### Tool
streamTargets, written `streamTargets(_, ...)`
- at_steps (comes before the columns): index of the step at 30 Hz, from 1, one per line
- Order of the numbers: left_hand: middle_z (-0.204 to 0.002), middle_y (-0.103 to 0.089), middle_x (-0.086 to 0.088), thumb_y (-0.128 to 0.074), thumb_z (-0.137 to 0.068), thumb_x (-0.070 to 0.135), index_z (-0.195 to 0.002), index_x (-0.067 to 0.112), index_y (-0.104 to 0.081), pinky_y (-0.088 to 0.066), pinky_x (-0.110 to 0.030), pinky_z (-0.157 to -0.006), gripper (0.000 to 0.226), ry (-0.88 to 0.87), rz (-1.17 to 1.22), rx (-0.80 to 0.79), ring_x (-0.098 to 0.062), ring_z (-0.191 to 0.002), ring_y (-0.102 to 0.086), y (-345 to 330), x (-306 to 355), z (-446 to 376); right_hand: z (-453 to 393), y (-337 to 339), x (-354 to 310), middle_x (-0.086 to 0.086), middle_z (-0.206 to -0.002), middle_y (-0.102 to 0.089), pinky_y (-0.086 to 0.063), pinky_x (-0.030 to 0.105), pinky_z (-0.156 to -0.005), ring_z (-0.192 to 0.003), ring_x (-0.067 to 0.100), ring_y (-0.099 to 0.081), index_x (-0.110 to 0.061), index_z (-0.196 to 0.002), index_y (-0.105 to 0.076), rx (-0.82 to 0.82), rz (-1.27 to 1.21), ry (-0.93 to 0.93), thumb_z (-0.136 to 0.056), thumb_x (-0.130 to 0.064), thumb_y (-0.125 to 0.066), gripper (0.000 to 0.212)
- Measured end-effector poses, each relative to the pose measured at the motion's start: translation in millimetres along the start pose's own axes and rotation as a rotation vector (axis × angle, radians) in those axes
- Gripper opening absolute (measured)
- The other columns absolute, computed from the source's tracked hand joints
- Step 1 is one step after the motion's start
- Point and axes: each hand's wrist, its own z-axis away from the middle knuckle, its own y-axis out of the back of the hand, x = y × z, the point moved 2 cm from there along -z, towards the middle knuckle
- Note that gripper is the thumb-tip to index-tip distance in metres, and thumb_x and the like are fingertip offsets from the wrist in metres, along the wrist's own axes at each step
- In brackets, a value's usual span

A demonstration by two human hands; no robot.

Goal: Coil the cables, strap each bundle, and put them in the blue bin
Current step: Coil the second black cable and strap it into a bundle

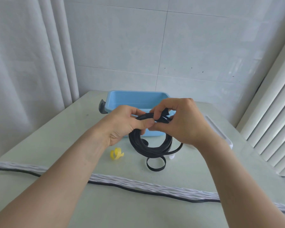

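Fingers (152,115) of both hands pinch a black strap (164,113) around the coiled black flat cable (148,145), held above the pale worktop (72,137) so it keeps its loops; the blue plastic bin (138,97) waits behind.

The bin (122,100) is light blue with a dark grey handle (102,106). The coil (149,145) and the strap (155,163) are black. A yellow strap (116,153) lies on the pale green table (56,137). A white ribbed cable (138,183) crosses its near edge.
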Motion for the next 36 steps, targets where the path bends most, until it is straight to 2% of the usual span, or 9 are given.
streamTargets(3,-0.063,-0.065,-0.007,-0.078,-0.078,0.027,-0.096,0.010,-0.067,-0.046,-0.033,-0.071,0.027,-0.038,-0.036,0.072,-0.018,-0.061,-0.057,-6,-2,-2,0,7,0,-0.008,-0.085,-0.075,-0.050,0.019,-0.078,-0.080,0.007,-0.069,-0.029,-0.072,-0.062,-0.013,-0.037,-0.019,-0.074,-0.018,-0.087,0.027)
streamTargets(7,-0.064,-0.067,-0.001,-0.070,-0.091,0.027,-0.098,0.013,-0.066,-0.047,-0.024,-0.062,0.016,-0.170,-0.170,0.141,-0.013,-0.058,-0.060,-18,-1,-2,1,12,6,0.003,-0.093,-0.072,-0.061,0.048,-0.064,-0.067,0.026,-0.074,-0.019,-0.090,-0.056,-0.099,-0.219,-0.144,-0.083,-0.009,-0.078,0.025)
streamTargets(9,-0.068,-0.068,0.001,-0.064,-0.096,0.027,-0.094,0.016,-0.066,-0.047,-0.021,-0.060,0.011,-0.295,-0.317,0.179,-0.011,-0.060,-0.061,-22,3,0,2,15,7,0.004,-0.092,-0.072,-0.060,0.052,-0.065,-0.064,0.030,-0.073,-0.018,-0.100,-0.054,-0.088,-0.278,-0.157,-0.083,-0.004,-0.075,0.030)
streamTargets(12,-0.069,-0.062,0.007,-0.055,-0.099,0.032,-0.088,0.024,-0.067,-0.045,-0.026,-0.065,0.018,-0.424,-0.605,0.197,-0.010,-0.065,-0.055,-21,7,1,2,18,8,0.002,-0.087,-0.073,-0.061,0.044,-0.064,-0.061,0.027,-0.071,-0.021,-0.117,-0.057,-0.080,-0.278,-0.128,-0.084,-0.005,-0.074,0.040)
streamTargets(15,-0.076,-0.066,0.006,-0.050,-0.101,0.035,-0.089,0.023,-0.066,-0.049,-0.034,-0.071,0.023,-0.395,-0.731,0.105,-0.014,-0.073,-0.061,-16,7,1,3,17,10,0.000,-0.087,-0.071,-0.057,0.028,-0.057,-0.066,0.018,-0.071,-0.015,-0.108,-0.065,-0.120,-0.244,-0.082,-0.085,-0.001,-0.072,0.027)
streamTargets(24,-0.067,-0.055,-0.004,-0.029,-0.101,0.055,-0.076,0.010,-0.049,-0.049,-0.035,-0.069,0.056,-0.295,-0.207,-0.006,-0.019,-0.065,-0.055,-28,-12,-7,0,8,11,-0.008,-0.091,-0.068,-0.052,0.019,-0.070,-0.067,0.013,-0.064,-0.024,-0.114,-0.062,-0.073,-0.188,-0.022,-0.091,-0.006,-0.067,0.028)
streamTargets(27,-0.066,-0.050,-0.014,-0.025,-0.105,0.046,-0.077,0.008,-0.045,-0.048,-0.030,-0.064,0.051,-0.240,-0.048,-0.020,-0.024,-0.063,-0.054,-32,-9,-5,0,5,10,-0.010,-0.092,-0.068,-0.055,0.031,-0.075,-0.073,0.018,-0.066,-0.023,-0.118,-0.063,-0.011,-0.199,-0.008,-0.092,-0.008,-0.066,0.030)
streamTargets(31,-0.063,-0.041,-0.005,-0.030,-0.106,0.037,-0.071,0.013,-0.045,-0.047,-0.027,-0.060,0.045,-0.080,0.226,-0.059,-0.025,-0.063,-0.044,-37,-6,-3,1,3,7,-0.010,-0.090,-0.069,-0.055,0.038,-0.079,-0.077,0.021,-0.066,-0.024,-0.117,-0.065,0.034,-0.203,0.023,-0.090,-0.010,-0.069,0.031)
streamTargets(36,-0.065,-0.032,-0.002,-0.041,-0.101,0.032,-0.066,0.017,-0.053,-0.051,-0.033,-0.066,0.040,-0.015,0.378,-0.222,-0.022,-0.062,-0.037,-38,2,0,4,11,6,-0.004,-0.088,-0.070,-0.056,0.032,-0.072,-0.065,0.018,-0.066,-0.024,-0.124,-0.062,0.034,-0.229,0.019,-0.088,-0.010,-0.073,0.041)
